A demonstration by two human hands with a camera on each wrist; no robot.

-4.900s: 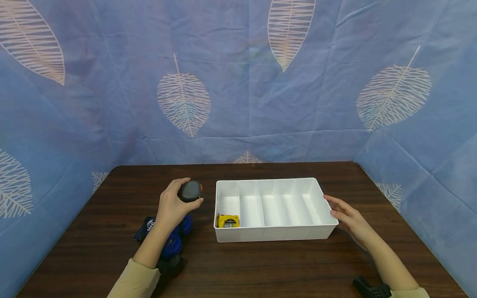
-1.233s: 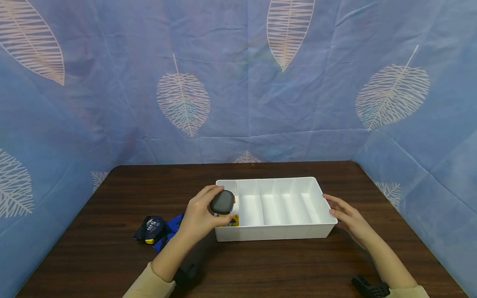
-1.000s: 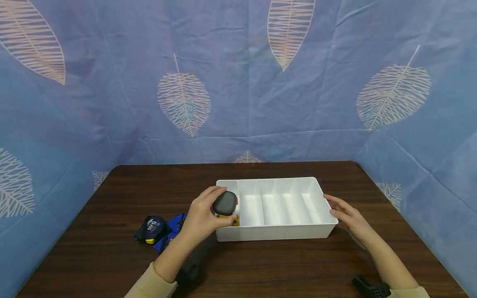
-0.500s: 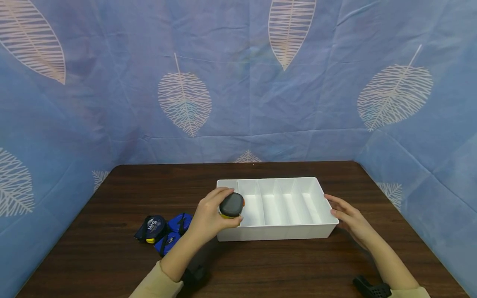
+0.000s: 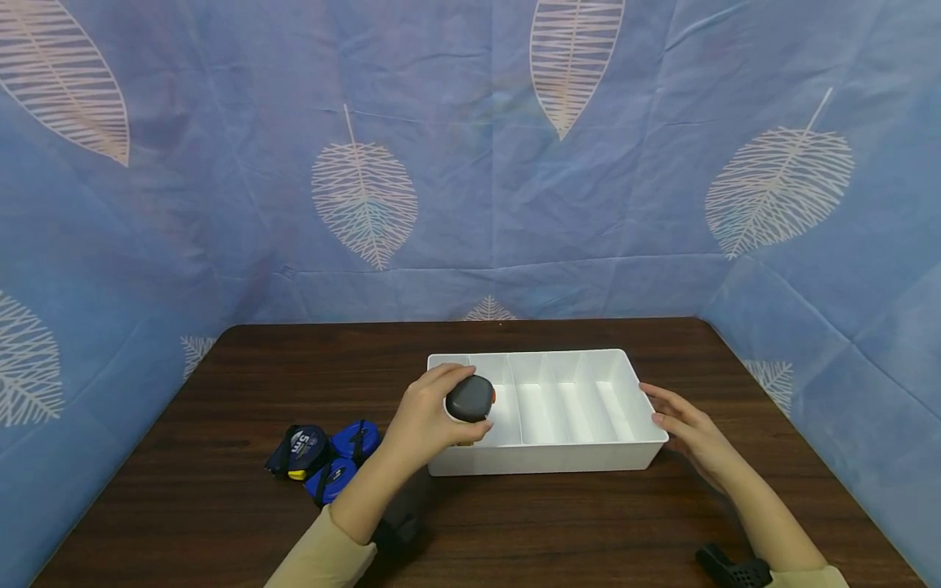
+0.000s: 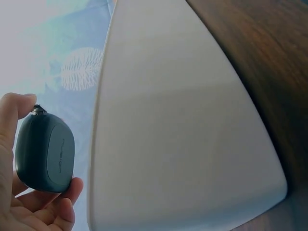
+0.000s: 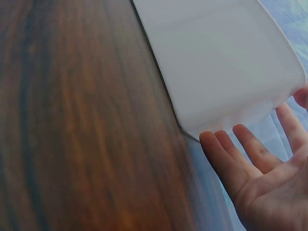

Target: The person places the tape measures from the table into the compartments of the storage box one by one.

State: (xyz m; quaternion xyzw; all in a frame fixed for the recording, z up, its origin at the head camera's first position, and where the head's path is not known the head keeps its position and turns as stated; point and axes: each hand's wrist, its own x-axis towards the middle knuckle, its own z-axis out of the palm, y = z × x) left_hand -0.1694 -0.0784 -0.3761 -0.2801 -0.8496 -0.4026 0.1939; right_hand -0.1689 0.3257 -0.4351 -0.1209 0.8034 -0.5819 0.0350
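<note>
Above the left end of the white tray (image 5: 547, 460), head view, the left hand (image 5: 429, 415) pinched a dark case (image 5: 470, 398); tray's long axis ran left-right. Left wrist: digits gripped the case on opposite sides. Right wrist: the right hand (image 7: 269, 192), fingers loosely spread, touched the tray's other end.

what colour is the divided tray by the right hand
The divided tray is white, seen best in the head view.
</note>
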